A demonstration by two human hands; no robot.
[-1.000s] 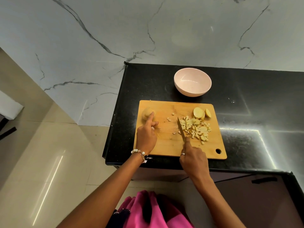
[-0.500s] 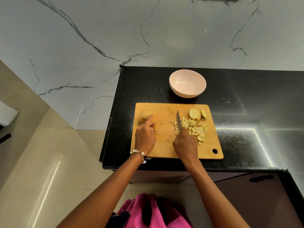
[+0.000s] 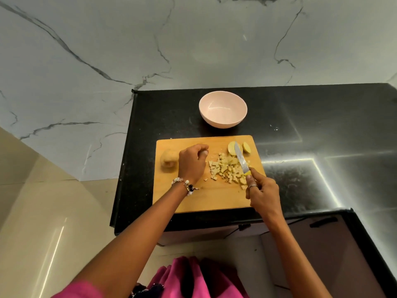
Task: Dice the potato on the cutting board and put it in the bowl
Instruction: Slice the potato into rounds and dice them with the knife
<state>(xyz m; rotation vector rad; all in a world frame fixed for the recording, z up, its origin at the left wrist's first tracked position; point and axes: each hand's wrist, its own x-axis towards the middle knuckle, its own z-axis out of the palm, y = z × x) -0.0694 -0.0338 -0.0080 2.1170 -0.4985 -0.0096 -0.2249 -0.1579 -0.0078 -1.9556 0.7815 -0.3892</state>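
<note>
Both hands work over the bamboo cutting board [image 3: 193, 198]. The right hand [image 3: 263, 195] grips the yellow handle of a kitchen knife [image 3: 241, 159], forefinger laid along its top, the blade pointing to the far side over the heap of diced potato [image 3: 227, 168]. The left hand [image 3: 192, 163] hovers at the left of the heap with its fingers curled under; whether it pinches a small piece cannot be told.

The potato lies in three lots on the board: the dice in the middle, two thick slices [image 3: 233, 148] at the far right corner beneath the blade's tip, and an uncut chunk [image 3: 168, 163] at the left edge, just behind the left hand. The pink bowl [image 3: 223, 122] stands empty on the black counter [image 3: 300, 125] just beyond the board.

The step in hand seems to be gathering the dice and reaching for the slices. To do it well, draw a slice clear of the heap, lay it flat, keep the left fingertips tucked back, and cut strips before crossing them. The dice crowd the right edge and could spill.
</note>
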